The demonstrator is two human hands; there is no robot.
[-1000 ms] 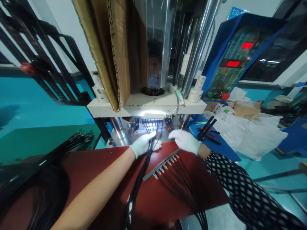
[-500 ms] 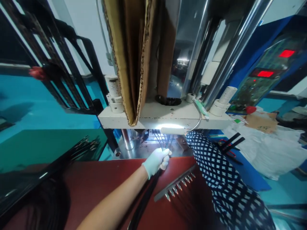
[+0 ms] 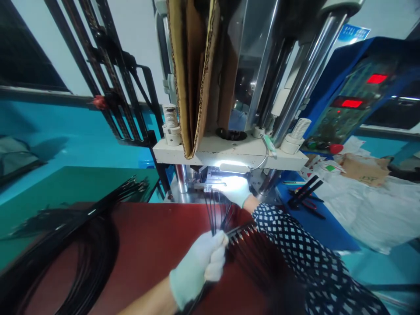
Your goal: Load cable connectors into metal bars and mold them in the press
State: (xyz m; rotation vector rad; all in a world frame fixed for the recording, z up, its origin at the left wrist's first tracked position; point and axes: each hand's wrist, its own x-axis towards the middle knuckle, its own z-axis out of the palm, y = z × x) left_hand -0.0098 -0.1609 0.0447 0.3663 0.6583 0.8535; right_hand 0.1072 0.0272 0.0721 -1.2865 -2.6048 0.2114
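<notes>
My left hand (image 3: 200, 264), in a white glove, is closed round a bundle of black cables (image 3: 215, 212) over the dark red table (image 3: 141, 245). The cables run forward into the lit mould area (image 3: 213, 181) under the press. My right hand (image 3: 234, 188), also gloved, reaches under the press plate (image 3: 229, 155) at the cable ends; bright light washes out its fingers. A metal comb strip (image 3: 241, 229) with cable tips lies just right of my left hand, partly hidden by my patterned sleeve (image 3: 295, 249).
Cardboard (image 3: 193, 74) hangs in front of the press columns. A blue control box (image 3: 351, 100) with red displays stands at right, with black-handled tools (image 3: 303, 192) on a blue surface below. More black cables (image 3: 75, 223) are heaped at left on the table.
My left hand has drawn back along the cables toward me. My right hand, hidden behind the sleeve half a second ago, now shows at the mould. The view shifted left.
</notes>
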